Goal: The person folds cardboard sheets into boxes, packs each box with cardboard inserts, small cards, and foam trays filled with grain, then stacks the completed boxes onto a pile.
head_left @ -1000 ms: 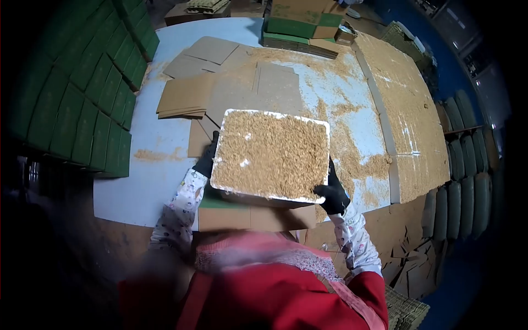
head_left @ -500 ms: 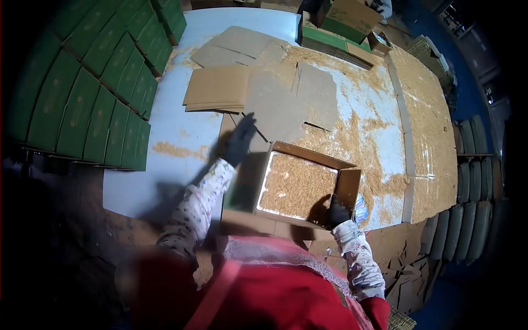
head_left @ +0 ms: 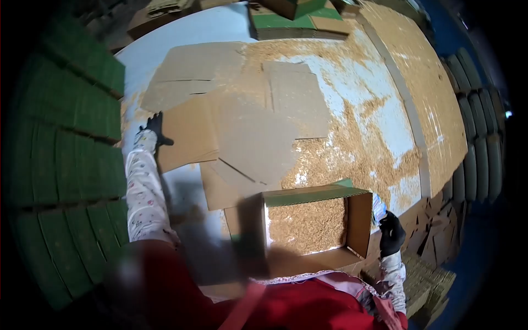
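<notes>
Left hand point(head_left: 154, 130), fingers spread, has reached the cardboard sheets point(head_left: 190, 131) — right hand point(head_left: 391, 235) has quit the box point(head_left: 359, 224), fingers' hold unclear.

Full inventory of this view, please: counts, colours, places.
Open carton: 1, brown and green, table's near edge
Flaky filling: one mass, tan, inside carton
Brown cardboard: stack, count unclear, beside left hand
Grey-brown sheets: several, mid-table
Loose flakes: scattered, tan, right of sheets
Flattened cartons: stack, green and brown, far edge
Flake-covered slab: tan, table's right side
Table: 1, pale blue-white, centre
Cartons in stacks: many, green, left
Bulging sacks: several, grey-green, right
Crinkled item: 1, blue-white, by right hand
Left hand: 1, black-gloved, spread
Right hand: 1, black-gloved, beside carton
</notes>
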Demonstrator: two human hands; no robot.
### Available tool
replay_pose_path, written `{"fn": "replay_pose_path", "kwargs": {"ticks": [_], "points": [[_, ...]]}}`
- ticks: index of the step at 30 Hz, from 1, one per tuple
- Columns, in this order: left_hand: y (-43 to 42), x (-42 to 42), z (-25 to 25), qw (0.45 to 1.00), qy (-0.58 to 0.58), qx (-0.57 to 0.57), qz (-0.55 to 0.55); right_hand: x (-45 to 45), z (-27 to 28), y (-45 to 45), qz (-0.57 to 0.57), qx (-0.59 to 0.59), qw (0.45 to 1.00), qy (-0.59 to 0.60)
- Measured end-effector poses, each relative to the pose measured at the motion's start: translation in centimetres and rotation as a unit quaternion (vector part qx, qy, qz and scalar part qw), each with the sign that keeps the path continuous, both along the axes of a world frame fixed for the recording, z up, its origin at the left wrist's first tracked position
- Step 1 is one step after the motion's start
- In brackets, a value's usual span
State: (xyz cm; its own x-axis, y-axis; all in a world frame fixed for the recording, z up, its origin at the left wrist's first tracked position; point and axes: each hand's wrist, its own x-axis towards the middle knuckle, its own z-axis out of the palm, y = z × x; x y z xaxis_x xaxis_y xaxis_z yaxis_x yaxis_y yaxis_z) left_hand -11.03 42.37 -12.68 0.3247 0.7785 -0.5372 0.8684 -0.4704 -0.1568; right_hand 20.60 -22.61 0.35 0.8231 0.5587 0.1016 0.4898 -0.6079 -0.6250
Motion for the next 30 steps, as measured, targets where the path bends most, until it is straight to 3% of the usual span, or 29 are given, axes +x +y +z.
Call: {"fn": "replay_pose_path", "kwargs": {"ticks": [1, 2, 4, 5, 8, 12, 14, 16, 17, 18, 20, 23, 24, 26, 27, 30], "points": [[0.3, -0.1, -0.2, 0.999, -0.018, 0.001, -0.027, 0.8, -0.9, -1.4, -0.009, -0.052, 0.998, -0.026], [4.3, -2.8, -5.8, 0.983, -0.147, 0.017, -0.11, 1.5, -2.2, -2.8, -0.005, -0.09, 0.994, -0.054], [3.4, -2.7, -5.6, 0.966, -0.183, 0.068, -0.171, 2.1, -3.3, -4.0, 0.001, -0.143, 0.986, -0.088], [2.0, -1.6, -4.2, 0.983, -0.143, 0.049, -0.105, 2.6, -4.7, -4.7, -0.014, -0.18, 0.978, -0.104], [2.2, -2.0, -7.5, 0.966, -0.22, 0.107, -0.085, 4.2, -9.5, -7.5, -0.077, -0.203, 0.975, -0.037], [-2.1, 1.4, -7.6, 0.963, -0.204, 0.167, -0.047, 7.1, -13.9, -8.1, -0.047, -0.279, 0.952, -0.115], [-4.4, 4.2, -8.3, 0.946, -0.263, 0.187, 0.012, 8.1, -15.0, -6.7, -0.024, -0.301, 0.933, -0.193], [-7.2, 7.0, -8.1, 0.931, -0.313, 0.184, 0.019, 9.2, -15.7, -5.3, 0.033, -0.304, 0.939, -0.159], [-8.0, 8.1, -7.6, 0.926, -0.339, 0.161, 0.033, 10.4, -18.7, -6.2, 0.057, -0.297, 0.946, -0.12], [-7.9, 8.6, -7.3, 0.922, -0.359, 0.136, 0.055, 10.7, -18.8, -5.8, 0.061, -0.386, 0.92, -0.036], [-6.9, 7.9, -6.4, 0.885, -0.46, 0.058, 0.041, 11.6, -21.0, -6.6, -0.022, -0.295, 0.955, 0.028], [-7.4, 5.9, -0.3, 0.868, -0.493, -0.049, 0.021, 12.2, -18.5, -6.3, 0.028, -0.207, 0.976, 0.063], [-10.6, 6.7, 4.7, 0.894, -0.446, -0.041, 0.02, 11.9, -18.0, -6.1, 0.034, -0.201, 0.977, 0.065], [-16.0, 6.8, 11.2, 0.883, -0.467, -0.043, 0.028, 11.4, -17.5, -5.6, -0.041, -0.117, 0.988, 0.093], [-19.2, 7.1, 14.0, 0.863, -0.504, -0.021, 0.027, 12.7, -19.0, -6.6, 0.025, -0.159, 0.984, 0.079], [-27.6, 7.2, 18.5, 0.808, -0.573, 0.14, -0.017, 13.3, -21.0, -7.4, 0.027, -0.124, 0.986, 0.111]]}}
